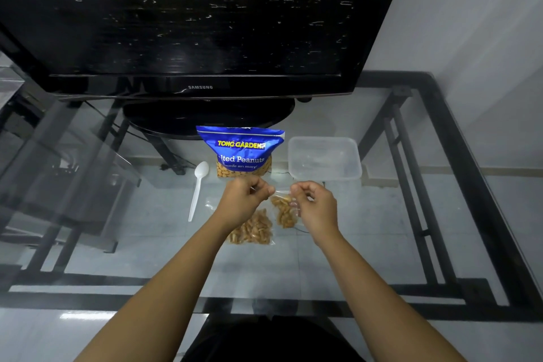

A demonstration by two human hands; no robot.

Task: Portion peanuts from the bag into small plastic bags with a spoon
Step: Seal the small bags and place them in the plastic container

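On the glass tabletop (382,229) we see a black Samsung television (191,23) on its stand at the far side, and just before it a blue Tong Garden salted peanuts bag (241,151) standing upright with its top toward the screen. Right of the bag lies a clear plastic container (324,157); left of it a white plastic spoon (197,189) lies with its bowl toward the television and its handle running back toward us. Our left hand (242,200) and right hand (313,204) each pinch an upper corner of a small plastic bag (284,211) of peanuts, which hangs between them, long axis near vertical. A second filled small bag (252,229) rests flat, partly hidden beneath our left wrist.
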